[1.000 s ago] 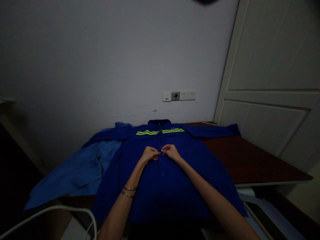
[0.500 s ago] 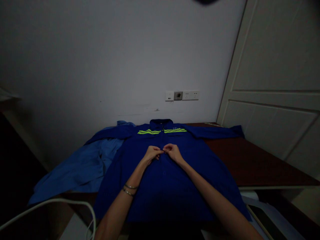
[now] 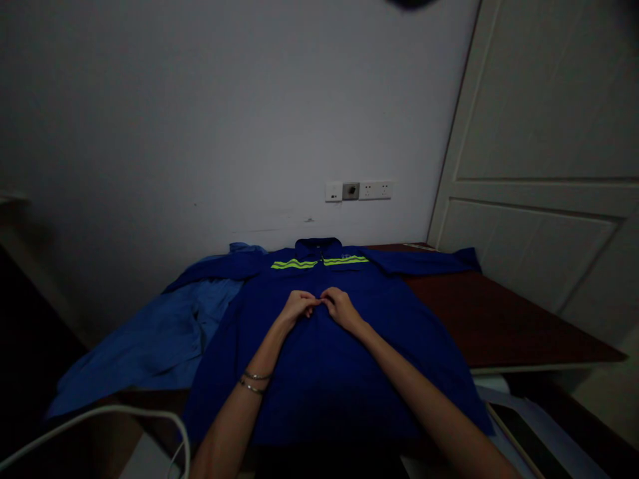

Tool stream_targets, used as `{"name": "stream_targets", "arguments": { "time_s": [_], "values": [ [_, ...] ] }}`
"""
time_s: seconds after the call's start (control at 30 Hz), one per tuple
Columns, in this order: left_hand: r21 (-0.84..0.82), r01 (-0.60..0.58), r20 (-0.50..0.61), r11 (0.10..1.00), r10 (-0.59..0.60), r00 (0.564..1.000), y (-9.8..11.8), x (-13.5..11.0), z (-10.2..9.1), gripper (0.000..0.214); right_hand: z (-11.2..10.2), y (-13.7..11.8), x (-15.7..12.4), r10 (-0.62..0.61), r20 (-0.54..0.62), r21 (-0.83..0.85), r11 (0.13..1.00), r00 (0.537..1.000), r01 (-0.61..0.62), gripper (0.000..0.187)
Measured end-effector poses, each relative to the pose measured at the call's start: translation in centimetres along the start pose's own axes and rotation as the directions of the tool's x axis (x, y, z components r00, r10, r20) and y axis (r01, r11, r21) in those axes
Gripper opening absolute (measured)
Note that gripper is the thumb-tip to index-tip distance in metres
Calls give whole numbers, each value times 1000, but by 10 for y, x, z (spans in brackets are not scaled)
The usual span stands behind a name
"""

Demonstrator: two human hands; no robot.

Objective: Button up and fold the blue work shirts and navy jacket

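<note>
A dark blue work jacket with yellow-green chest stripes lies spread front side up, its collar toward the wall and sleeves stretched to both sides. Over its front placket, a little below the stripes, my left hand and my right hand meet fingertip to fingertip. Both are closed in a pinch on the jacket's front edge. Whatever small part sits between the fingertips, perhaps a fastener, is too small and dark to make out. Two bracelets circle my left wrist.
A lighter blue garment lies crumpled at the left, partly under the jacket's sleeve. The dark red tabletop shows at the right. Wall sockets sit behind. A white cable loops at lower left; a panelled door stands right.
The whole view has shifted slightly, so things sit a little further left. My hands stay pinched together at the jacket's front, with only small finger movement.
</note>
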State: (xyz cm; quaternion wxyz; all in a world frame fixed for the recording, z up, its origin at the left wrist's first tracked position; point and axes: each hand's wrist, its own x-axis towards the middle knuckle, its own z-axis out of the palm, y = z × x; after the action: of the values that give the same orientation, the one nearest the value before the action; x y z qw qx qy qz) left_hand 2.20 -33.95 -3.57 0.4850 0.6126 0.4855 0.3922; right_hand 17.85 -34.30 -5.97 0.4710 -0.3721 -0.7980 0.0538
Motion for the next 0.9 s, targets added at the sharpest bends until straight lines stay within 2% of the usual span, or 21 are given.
{"name": "stream_targets", "arguments": {
  "time_s": [0.2, 0.33, 0.5, 0.57, 0.73, 0.9],
  "values": [
    [110, -39, -26, 993, 43, 999, 1, -1, 2, 21, 0, 1, -1, -28, 38, -52, 998, 999, 30, 17],
    [100, -98, 39, 990, 95, 995, 7, -3, -2, 24, -1, -1, 1, 89, -12, 68, 994, 996, -88, 16],
    [126, -104, -29, 987, 109, 994, 8, -5, -8, 17, 2, -1, 5, 294, -8, 239, 929, 956, -283, 10],
    [166, -125, -14, 978, 129, 992, 6, -4, -8, 15, 2, 1, 6, 350, 10, 262, 903, 937, -340, 8],
    [252, -171, -15, 953, 180, 983, -1, -1, -4, 17, 3, 5, 7, 417, 70, 340, 844, 906, -415, 11],
    [422, -230, -43, 877, 272, 961, -2, 0, -1, 18, 2, 1, 8, 484, 87, 338, 808, 871, -483, 13]
  ]
}}
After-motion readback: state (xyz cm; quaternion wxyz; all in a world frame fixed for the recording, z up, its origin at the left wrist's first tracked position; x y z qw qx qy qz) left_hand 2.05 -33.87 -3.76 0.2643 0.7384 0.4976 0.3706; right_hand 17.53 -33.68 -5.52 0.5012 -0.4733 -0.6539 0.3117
